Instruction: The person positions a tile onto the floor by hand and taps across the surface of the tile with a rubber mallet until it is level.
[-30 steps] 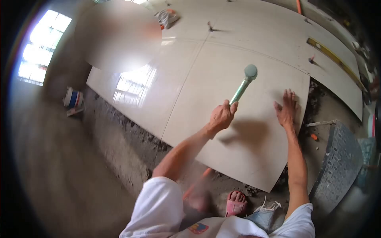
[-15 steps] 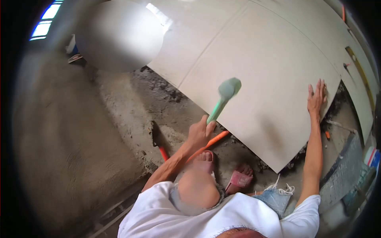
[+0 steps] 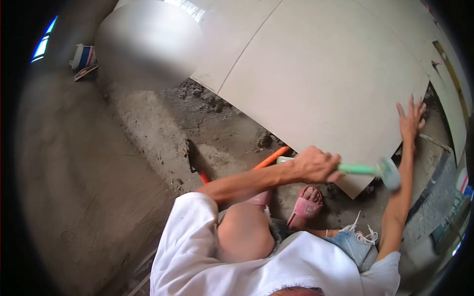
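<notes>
My left hand grips the green handle of a rubber mallet; its pale head hangs over the near corner of the big cream floor tile. My right hand lies flat, fingers spread, on the tile's right edge. The tile rests on grey mortar, its near corner pointing at my pink sandal.
A trowel with an orange handle lies on the mortar bed by my knee. More laid tiles stretch away at the top. A yellow spirit level lies far right, a small bucket stands far left, and a grey patterned mat lies at right.
My left hand has swung the mallet from above the tile's middle down and right to its near corner. My right hand slid along the tile's right edge. The view has tilted down.
</notes>
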`<action>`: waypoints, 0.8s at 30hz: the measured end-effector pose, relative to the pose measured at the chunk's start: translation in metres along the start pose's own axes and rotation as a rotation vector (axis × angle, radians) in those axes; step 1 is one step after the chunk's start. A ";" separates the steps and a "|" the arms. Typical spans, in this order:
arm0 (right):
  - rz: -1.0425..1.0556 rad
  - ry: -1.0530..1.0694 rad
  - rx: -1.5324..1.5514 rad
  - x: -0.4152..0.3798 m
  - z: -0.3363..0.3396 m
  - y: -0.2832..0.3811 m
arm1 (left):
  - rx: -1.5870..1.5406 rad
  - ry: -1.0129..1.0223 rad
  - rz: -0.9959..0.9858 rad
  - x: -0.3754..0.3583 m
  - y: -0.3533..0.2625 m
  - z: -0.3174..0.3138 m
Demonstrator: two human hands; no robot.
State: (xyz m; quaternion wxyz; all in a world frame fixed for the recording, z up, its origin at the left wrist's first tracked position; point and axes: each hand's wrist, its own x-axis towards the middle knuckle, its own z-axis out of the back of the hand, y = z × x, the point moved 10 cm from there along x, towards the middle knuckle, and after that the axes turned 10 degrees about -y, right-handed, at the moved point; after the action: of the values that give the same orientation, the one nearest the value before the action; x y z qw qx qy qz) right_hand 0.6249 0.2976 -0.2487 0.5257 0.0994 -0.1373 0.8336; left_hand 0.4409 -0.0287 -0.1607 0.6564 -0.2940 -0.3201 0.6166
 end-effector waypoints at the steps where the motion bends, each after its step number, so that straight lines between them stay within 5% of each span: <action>1: -0.012 0.125 -0.065 -0.006 -0.004 -0.012 | -0.004 0.044 0.013 0.003 0.001 -0.007; 8: 0.089 0.311 0.047 -0.025 0.003 -0.015 | 0.205 0.151 0.031 0.006 0.026 -0.032; 13: 0.086 0.344 0.027 -0.024 0.000 -0.014 | 0.303 -0.167 -0.085 0.029 0.051 0.000; 18: 0.110 0.275 0.028 -0.024 0.006 -0.015 | 0.238 -0.151 0.009 0.049 0.096 0.017; 20: 0.118 0.245 0.037 -0.030 0.000 -0.019 | 0.384 -0.425 0.158 0.026 0.119 0.092; 21: 0.111 0.244 0.041 -0.030 0.000 -0.019 | 0.707 -0.447 0.395 -0.002 0.173 0.108; 22: 0.106 0.241 0.041 -0.029 0.004 -0.016 | 0.606 -0.204 0.776 -0.027 0.204 0.128; 23: 0.112 0.246 0.037 -0.030 0.010 -0.012 | 0.638 -0.335 0.742 -0.061 0.241 0.139; 24: 0.090 0.259 0.049 -0.028 0.017 -0.009 | 0.777 -0.170 0.946 -0.069 0.231 0.157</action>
State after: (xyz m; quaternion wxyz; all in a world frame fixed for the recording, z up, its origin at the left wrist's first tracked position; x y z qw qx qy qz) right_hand 0.6454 0.2715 -0.2406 0.4986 -0.0026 -0.0524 0.8652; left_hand 0.1721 -0.0838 -0.2469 0.3430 -0.0934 0.0416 0.9338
